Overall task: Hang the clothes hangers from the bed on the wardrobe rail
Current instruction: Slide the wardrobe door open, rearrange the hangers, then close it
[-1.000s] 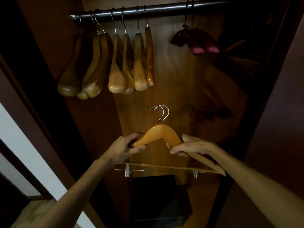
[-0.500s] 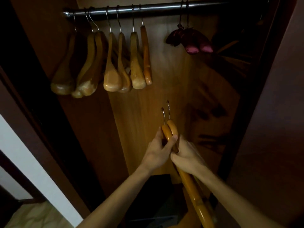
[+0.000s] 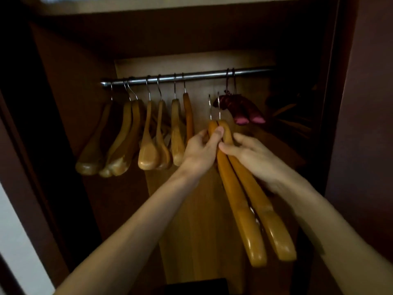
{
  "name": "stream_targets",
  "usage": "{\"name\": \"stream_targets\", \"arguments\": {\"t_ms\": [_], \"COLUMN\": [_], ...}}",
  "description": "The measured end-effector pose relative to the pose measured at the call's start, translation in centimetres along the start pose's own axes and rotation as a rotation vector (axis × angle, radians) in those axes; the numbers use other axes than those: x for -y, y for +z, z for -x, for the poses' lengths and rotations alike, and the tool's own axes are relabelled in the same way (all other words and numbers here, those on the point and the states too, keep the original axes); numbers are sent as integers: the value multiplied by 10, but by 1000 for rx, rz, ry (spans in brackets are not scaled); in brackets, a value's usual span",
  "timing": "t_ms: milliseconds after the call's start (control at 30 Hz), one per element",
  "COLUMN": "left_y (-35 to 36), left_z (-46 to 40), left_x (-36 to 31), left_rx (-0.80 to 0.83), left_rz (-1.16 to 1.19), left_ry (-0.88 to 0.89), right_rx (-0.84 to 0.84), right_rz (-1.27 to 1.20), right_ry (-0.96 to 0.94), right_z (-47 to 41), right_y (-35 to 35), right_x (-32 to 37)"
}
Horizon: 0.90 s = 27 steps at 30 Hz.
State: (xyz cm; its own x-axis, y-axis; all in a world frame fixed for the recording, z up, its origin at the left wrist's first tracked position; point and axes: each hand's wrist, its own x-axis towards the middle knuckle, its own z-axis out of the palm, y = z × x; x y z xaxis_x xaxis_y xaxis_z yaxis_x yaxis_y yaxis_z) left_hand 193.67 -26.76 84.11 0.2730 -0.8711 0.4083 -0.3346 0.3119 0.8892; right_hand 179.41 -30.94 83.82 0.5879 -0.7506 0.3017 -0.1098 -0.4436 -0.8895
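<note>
Two wooden hangers are held side by side at the centre of the frame, their wire hooks pointing up and ending just below the wardrobe rail, not yet over it. The left hand grips their tops, thumb curled across the front; the right hand pinches the nearer arm just beside it. The hangers' long arms slant down toward the lower right, ending near the wardrobe's right wall.

On the rail, a row of wooden hangers fills the left stretch, the last one just left of the held hooks. A dark red padded hanger hangs to the right. Between these two lies a bare span of rail, directly above the hooks. The rail's left end stops free of the dark side panel.
</note>
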Motion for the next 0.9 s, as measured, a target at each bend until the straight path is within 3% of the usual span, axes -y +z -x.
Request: {"name": "stream_targets", "arguments": {"t_ms": [300,900], "left_y": [-22,-37], "left_z": [-97,-209], "left_x": [-49,-20], "left_rx": [-99,-169], "left_rz": [-62,-94], "left_ry": [-73,-113], "right_rx": [-40,1], "right_rz": [11,37], "right_ry": [-10,91], "right_z": [-95,-193], "right_y": [-26,-30], "right_x": [58,39]}}
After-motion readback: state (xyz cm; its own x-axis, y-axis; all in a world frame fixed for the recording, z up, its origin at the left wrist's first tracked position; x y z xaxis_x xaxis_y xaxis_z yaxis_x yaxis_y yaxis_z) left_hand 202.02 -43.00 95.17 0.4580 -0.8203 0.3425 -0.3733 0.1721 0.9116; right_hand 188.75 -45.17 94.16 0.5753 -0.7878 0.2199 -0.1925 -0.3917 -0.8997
